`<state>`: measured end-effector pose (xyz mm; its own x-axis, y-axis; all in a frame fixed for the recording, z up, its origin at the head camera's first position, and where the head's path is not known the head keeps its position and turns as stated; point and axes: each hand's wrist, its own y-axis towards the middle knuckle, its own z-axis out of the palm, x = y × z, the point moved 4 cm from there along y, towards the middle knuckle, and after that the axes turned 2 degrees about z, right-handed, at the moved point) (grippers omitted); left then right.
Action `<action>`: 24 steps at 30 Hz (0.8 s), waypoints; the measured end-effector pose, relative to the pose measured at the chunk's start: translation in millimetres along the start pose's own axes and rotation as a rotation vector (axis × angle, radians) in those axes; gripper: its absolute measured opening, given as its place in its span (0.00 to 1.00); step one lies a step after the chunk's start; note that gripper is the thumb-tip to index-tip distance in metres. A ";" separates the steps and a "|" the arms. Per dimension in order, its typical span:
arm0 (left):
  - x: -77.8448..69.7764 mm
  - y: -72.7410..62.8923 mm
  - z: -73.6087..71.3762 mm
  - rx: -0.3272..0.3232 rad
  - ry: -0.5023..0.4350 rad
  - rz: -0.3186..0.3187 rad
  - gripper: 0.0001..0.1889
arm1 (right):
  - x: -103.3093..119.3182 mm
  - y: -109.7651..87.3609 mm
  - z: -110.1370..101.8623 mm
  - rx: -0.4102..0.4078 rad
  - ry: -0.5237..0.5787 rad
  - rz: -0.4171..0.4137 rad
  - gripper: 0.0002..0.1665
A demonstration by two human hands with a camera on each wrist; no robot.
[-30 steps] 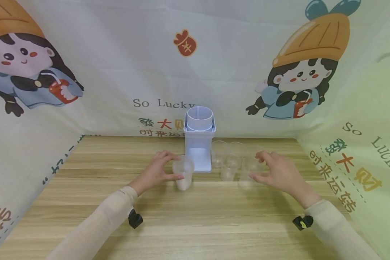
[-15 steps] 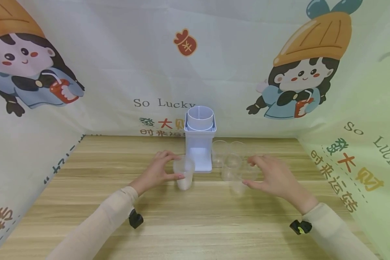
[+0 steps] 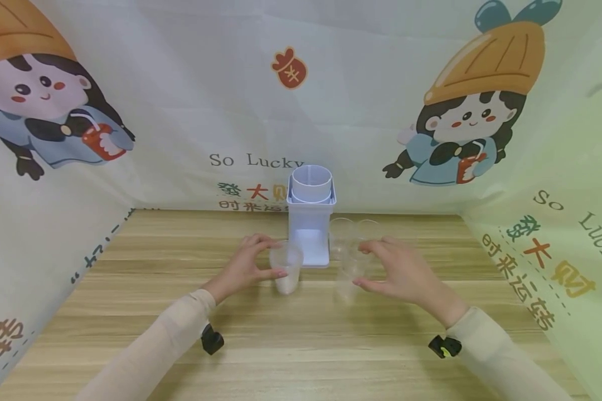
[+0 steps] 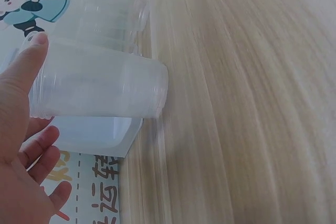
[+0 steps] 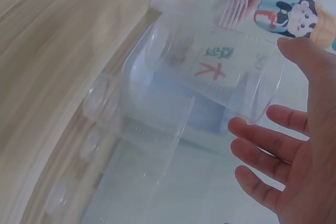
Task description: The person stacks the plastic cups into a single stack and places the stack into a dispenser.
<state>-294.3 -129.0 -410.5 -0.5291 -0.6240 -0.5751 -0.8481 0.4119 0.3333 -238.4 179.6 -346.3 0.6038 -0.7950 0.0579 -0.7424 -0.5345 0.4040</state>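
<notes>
I have the right hand [image 3: 406, 273] pinching the rim of a clear, tapered plastic cup [image 5: 218, 66], upright, leftward of its fingers. Across a gap, my left hand [image 3: 243, 266] grasps a cloudy, tapered plastic cup [image 3: 286, 268], also upright, nearer the pale-lilac, boxy plastic stand [image 3: 308, 221] behind.

- On the back cloth [image 3: 190, 111] facing you, you read "So Lucky", "發大财" and "时来运", partly covered at the right.
- The printed red pouch [image 3: 290, 68] bears a ¥-like sign.
- The right-hand cloth [image 3: 572, 156] shows you "So Lucky", "發大财", "时来运转".
- The left-hand cloth [image 3: 35, 234] shows "转".
- Through a clear cup [image 5: 218, 69] you read "發大", "So".
</notes>
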 end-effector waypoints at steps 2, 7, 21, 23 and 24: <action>0.8 0.0 0.0 -0.003 -0.004 0.002 0.35 | 3.1 3.7 1.6 -0.009 -0.001 -0.017 0.38; 1.1 -0.4 -0.4 0.001 -0.016 -0.009 0.36 | 9.2 13.4 8.6 -0.024 -0.008 -0.057 0.38; -1.3 -1.9 -1.7 -0.001 -0.039 0.002 0.35 | 19.8 33.5 26.5 -0.010 -0.026 -0.069 0.38; -1.6 -2.4 -2.3 0.000 -0.037 0.001 0.35 | 21.3 35.3 28.3 0.002 -0.020 -0.063 0.38; -1.6 -2.6 -2.5 0.001 -0.036 0.000 0.35 | 22.0 36.1 29.2 0.008 -0.013 -0.060 0.38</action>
<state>-291.4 -130.7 -408.5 -0.5274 -0.5996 -0.6020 -0.8482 0.4123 0.3324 -260.4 134.4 -357.1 0.6438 -0.7649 0.0214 -0.7070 -0.5839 0.3990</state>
